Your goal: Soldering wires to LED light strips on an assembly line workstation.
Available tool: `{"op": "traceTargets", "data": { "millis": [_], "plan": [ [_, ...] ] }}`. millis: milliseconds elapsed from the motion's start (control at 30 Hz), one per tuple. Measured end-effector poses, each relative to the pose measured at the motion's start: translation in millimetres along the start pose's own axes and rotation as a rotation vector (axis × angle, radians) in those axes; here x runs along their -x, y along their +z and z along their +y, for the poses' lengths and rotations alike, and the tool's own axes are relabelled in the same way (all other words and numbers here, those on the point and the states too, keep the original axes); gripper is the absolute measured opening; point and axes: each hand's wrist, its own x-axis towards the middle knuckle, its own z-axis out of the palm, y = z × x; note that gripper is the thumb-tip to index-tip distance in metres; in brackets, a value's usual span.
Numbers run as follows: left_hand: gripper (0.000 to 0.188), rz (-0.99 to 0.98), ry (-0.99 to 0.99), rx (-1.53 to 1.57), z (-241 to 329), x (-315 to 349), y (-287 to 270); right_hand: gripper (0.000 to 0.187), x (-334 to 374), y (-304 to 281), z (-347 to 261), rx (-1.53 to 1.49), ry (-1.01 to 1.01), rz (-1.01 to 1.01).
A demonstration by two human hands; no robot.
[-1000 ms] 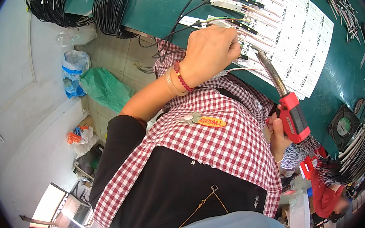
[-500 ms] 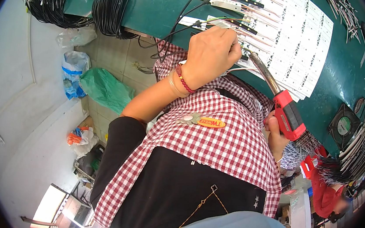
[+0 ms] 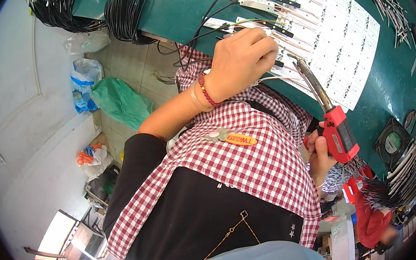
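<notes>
My left hand (image 3: 242, 58) is closed in a pinch over the near left edge of the printed white sheets (image 3: 343, 48). Whatever its fingertips hold is hidden behind the hand. A soldering gun (image 3: 340, 135) with a red and black body is gripped in my right hand (image 3: 321, 158). Its long metal barrel (image 3: 317, 85) points up and left, and the tip stands a little right of my left fingers, apart from them. Narrow black circuit strips (image 3: 274, 28) with thin coloured wires lie on the sheets beyond my left hand, joined to black cables (image 3: 206, 22).
Bundles of black cable (image 3: 126, 4) hang over the green table's (image 3: 179, 7) left edge. On the right are a small black fan (image 3: 392, 143), a bundle of grey wires (image 3: 413, 155) and more loose wires (image 3: 392, 15). A green plastic bag (image 3: 123, 103) lies on the floor at left. A person in red (image 3: 372, 221) is at the lower right.
My right hand has drawn the soldering gun to the right, so its tip has moved away from my left fingers. The left hand has shifted slightly up, still pinched.
</notes>
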Motion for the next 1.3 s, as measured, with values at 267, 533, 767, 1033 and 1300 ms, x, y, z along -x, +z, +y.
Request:
{"op": "traceTargets", "data": {
  "millis": [267,533,767,1033,1300],
  "plan": [
    [0.004,-0.200,-0.028,-0.054,3.2,-7.9,-11.0,0.034,-6.2,-2.9,5.8,0.132,0.040,-0.002],
    [0.004,-0.320,0.012,-0.126,1.9,-15.9,-12.7,0.028,-13.7,-3.7,-3.0,0.203,0.024,-0.049],
    [0.006,-0.267,0.004,-0.114,4.9,-14.9,-8.6,0.028,-12.3,-6.9,-3.0,0.240,0.038,-0.073],
    [0.005,-0.268,-0.007,-0.113,5.1,-15.7,-8.4,0.031,-12.4,-2.6,-7.6,0.086,0.051,-0.022],
    [0.007,-0.210,-0.198,0.122,-1.3,-26.6,-41.8,0.032,-16.1,0.2,-12.0,-0.078,-0.074,-0.012]
  ]
}}
